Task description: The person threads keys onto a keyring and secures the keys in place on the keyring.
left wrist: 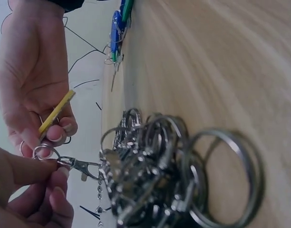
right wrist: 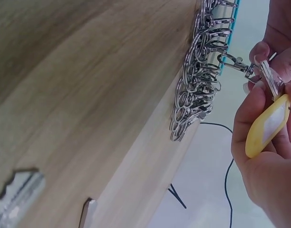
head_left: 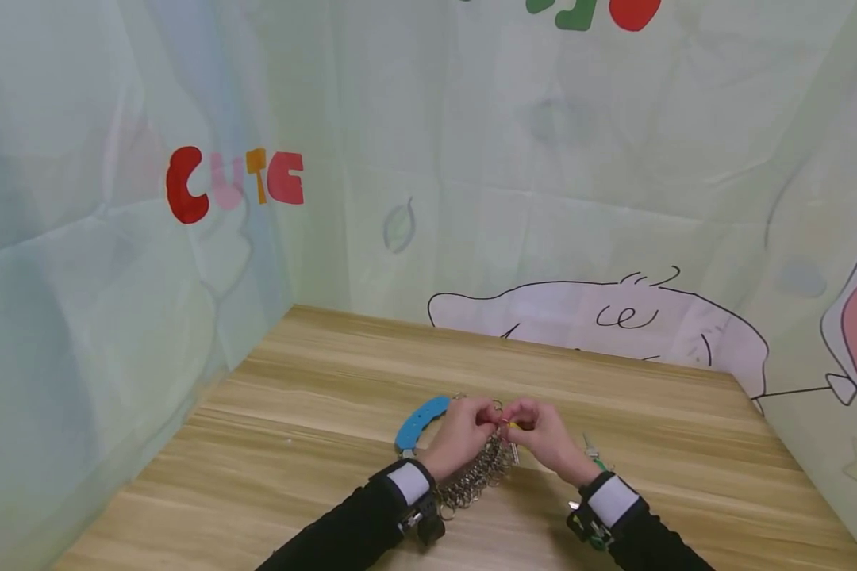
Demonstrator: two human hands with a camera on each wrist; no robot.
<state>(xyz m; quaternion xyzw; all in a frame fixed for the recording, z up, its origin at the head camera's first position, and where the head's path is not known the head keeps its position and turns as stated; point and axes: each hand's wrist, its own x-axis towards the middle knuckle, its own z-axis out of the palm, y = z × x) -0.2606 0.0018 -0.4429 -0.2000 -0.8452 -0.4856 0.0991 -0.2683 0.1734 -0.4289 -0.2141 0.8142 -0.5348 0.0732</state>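
Both hands meet above the table in the head view. My left hand pinches a small metal split ring, which joins a swivel clasp. From there the clasp reaches toward a dense bunch of metal rings and clasps. My right hand holds a yellow key tag with a pale label. A silver key shows between the fingers, beside the tag. Whether the key's ring is threaded on the split ring is hidden by fingertips. A blue curved band lies left of the bunch.
On the wooden table, a key with a green tag lies near the right wrist. A blue key tag and another key appear in the wrist views. Printed cloth walls stand behind and left.
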